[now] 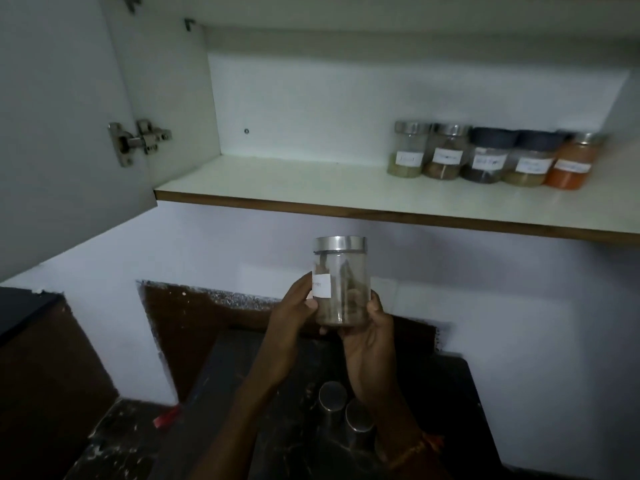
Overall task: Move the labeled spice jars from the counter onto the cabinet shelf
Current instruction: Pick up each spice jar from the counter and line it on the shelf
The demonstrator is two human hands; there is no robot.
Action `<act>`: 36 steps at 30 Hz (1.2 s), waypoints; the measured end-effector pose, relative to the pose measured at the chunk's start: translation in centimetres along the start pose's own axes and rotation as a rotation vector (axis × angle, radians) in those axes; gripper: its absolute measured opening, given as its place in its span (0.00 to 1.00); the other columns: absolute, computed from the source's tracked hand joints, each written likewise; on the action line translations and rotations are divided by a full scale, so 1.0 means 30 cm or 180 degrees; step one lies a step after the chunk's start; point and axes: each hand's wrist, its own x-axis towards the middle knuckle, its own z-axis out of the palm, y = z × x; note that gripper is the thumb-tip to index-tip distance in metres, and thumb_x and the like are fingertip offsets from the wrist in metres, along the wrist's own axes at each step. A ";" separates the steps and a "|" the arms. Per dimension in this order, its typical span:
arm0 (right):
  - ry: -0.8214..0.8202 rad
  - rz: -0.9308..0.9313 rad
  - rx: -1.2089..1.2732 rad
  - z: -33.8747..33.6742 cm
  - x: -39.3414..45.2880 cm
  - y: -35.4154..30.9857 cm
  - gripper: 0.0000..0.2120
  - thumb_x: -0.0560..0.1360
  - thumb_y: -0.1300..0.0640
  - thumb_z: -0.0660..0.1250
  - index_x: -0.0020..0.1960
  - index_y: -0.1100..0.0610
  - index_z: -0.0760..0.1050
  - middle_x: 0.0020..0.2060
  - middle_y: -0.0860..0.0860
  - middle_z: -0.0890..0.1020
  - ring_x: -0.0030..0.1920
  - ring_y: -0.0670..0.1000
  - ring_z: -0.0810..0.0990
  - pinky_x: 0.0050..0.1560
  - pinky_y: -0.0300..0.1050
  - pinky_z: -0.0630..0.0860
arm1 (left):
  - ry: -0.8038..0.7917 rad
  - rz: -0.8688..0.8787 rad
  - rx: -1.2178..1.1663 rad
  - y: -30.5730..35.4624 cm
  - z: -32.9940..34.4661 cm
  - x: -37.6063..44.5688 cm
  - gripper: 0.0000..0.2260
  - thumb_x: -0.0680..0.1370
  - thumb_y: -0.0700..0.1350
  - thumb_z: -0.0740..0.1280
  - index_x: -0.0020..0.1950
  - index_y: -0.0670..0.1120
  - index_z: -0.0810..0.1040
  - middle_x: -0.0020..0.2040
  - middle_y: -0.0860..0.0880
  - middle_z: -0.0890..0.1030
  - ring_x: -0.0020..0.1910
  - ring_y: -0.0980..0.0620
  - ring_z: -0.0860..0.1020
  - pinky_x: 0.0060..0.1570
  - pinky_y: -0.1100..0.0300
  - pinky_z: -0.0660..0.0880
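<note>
A clear spice jar (341,282) with a steel lid and a white label is held upright in mid-air below the cabinet shelf (311,199). My left hand (294,313) grips its left side over the label, and my right hand (370,337) cups its base and right side. Several labeled jars (495,155) stand in a row at the right of the shelf, the rightmost filled with orange powder. Two steel-lidded jars (346,407) stand on the dark counter under my right wrist.
The cabinet door (59,133) hangs open at the left with its hinge showing. The shelf's left half is bare white board. A dark stone counter (214,410) runs below, with a small red scrap (166,417) near the wall.
</note>
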 end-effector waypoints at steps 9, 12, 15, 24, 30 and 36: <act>0.0259 -0.0969 -0.1373 -0.004 0.052 -0.127 0.17 0.80 0.54 0.63 0.68 0.42 0.73 0.61 0.38 0.82 0.61 0.39 0.81 0.53 0.33 0.81 | 0.0335 0.0494 -0.0199 0.067 0.057 0.035 0.26 0.78 0.55 0.68 0.77 0.62 0.70 0.72 0.58 0.78 0.70 0.58 0.78 0.59 0.66 0.80; 0.0082 -0.1005 -0.1682 0.014 0.069 -0.191 0.22 0.77 0.43 0.67 0.70 0.37 0.71 0.66 0.37 0.80 0.67 0.41 0.79 0.60 0.40 0.81 | 0.0417 0.0575 -0.0142 0.114 0.069 0.063 0.30 0.74 0.58 0.73 0.75 0.62 0.71 0.68 0.61 0.80 0.66 0.60 0.80 0.53 0.68 0.81; -0.0038 -0.1144 -0.1846 0.036 0.107 -0.267 0.26 0.76 0.42 0.69 0.73 0.38 0.70 0.68 0.39 0.78 0.69 0.43 0.77 0.64 0.45 0.79 | 0.0348 0.0778 -0.0148 0.175 0.073 0.111 0.28 0.74 0.55 0.75 0.74 0.59 0.74 0.67 0.60 0.81 0.65 0.59 0.81 0.53 0.69 0.80; 0.0000 -0.1568 -0.2108 0.194 0.423 -0.539 0.24 0.80 0.49 0.70 0.75 0.46 0.70 0.70 0.48 0.76 0.66 0.45 0.78 0.63 0.45 0.81 | 0.0367 0.1054 0.0130 0.460 0.047 0.474 0.22 0.79 0.55 0.69 0.74 0.59 0.75 0.66 0.52 0.82 0.64 0.52 0.82 0.66 0.48 0.79; 0.0203 -0.1425 -0.2242 0.245 0.689 -0.615 0.22 0.78 0.59 0.70 0.71 0.52 0.74 0.62 0.50 0.80 0.61 0.51 0.79 0.62 0.51 0.81 | 0.0157 0.1023 0.0795 0.530 0.032 0.759 0.18 0.80 0.47 0.68 0.71 0.56 0.79 0.58 0.51 0.86 0.59 0.51 0.84 0.65 0.48 0.80; 0.0380 -0.1027 -0.2444 0.186 0.844 -0.547 0.20 0.76 0.62 0.72 0.67 0.59 0.75 0.56 0.49 0.79 0.58 0.50 0.79 0.46 0.31 0.78 | 0.0191 0.0542 0.1117 0.432 0.048 0.911 0.16 0.79 0.40 0.70 0.67 0.42 0.82 0.61 0.45 0.85 0.61 0.46 0.84 0.67 0.48 0.79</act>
